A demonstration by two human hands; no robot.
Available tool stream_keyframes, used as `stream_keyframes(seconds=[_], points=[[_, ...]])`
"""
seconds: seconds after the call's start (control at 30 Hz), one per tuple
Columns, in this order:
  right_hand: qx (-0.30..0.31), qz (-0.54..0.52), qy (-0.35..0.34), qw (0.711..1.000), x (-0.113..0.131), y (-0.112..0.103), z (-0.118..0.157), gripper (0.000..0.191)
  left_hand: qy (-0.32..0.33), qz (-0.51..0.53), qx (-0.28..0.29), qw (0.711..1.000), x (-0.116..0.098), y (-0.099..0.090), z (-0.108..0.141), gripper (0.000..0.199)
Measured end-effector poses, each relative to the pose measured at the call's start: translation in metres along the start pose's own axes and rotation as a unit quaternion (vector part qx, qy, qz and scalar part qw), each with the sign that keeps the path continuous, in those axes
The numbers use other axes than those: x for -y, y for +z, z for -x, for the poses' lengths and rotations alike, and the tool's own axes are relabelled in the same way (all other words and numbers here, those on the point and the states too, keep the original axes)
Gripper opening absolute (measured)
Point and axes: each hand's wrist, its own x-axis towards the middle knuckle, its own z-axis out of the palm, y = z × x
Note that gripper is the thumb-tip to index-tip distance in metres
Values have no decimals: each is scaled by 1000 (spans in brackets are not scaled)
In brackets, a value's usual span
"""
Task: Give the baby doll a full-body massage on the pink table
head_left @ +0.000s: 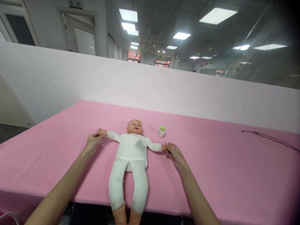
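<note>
Since the baby doll (pixel 132 150) lies face-up on the pink-covered counter (pixel 222 175) with its arms spread wide, the left hand (pixel 93 143) and right hand (pixel 174 155) reach from either side, fingers closed on its small hands, a green-capped bottle (pixel 161 131) near its head.

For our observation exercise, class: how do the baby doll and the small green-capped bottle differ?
The baby doll lies on its back with arms spread, while the green-capped bottle stands upright. The doll is much larger than the bottle. The doll wears a white suit, leaving its head bare; the bottle has a white body and green cap. Both rest on the pink cover.
</note>
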Motion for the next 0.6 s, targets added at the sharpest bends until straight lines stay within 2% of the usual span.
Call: stream_keyframes(seconds=[0.1,0.2,0.3,0.37,0.43,0.6], points=[[14,-125,4,992,-1,15,-5,38,-9,26,-9,1000,2,27,-3,42],[37,-164,-18,986,-6,28,-16,41,52,31,-12,998,1,49,-1,35],[49,-157,-57,985,-13,37,-25,51,126,38,33,991,5,60,4,37],[47,-142,-83,985,-18,41,-28,59,145,23,61,987,12,63,6,37],[39,-114,-115,986,-22,46,-28,65,157,-3,65,985,18,66,7,31],[5,-41,-172,984,-27,59,-18,52,180,-46,44,982,24,72,9,25]])
